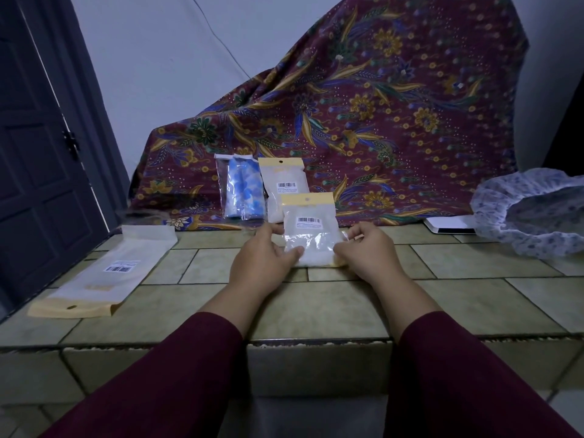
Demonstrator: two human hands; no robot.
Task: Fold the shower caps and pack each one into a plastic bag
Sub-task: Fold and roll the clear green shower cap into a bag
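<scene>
A plastic bag with a yellow header and a barcode label stands upright at the middle of the tiled counter, with a white folded shower cap inside. My left hand grips its lower left edge and my right hand grips its lower right edge. Behind it, two packed bags lean on the cloth: one with a blue-and-white cap, one with a white cap. An empty bag lies flat at the left. A loose flowered shower cap lies at the far right.
A maroon patterned cloth drapes over something tall at the back of the tiled counter. A white flat object lies beside the loose cap. A dark door stands at the left. The counter's front edge runs below my forearms.
</scene>
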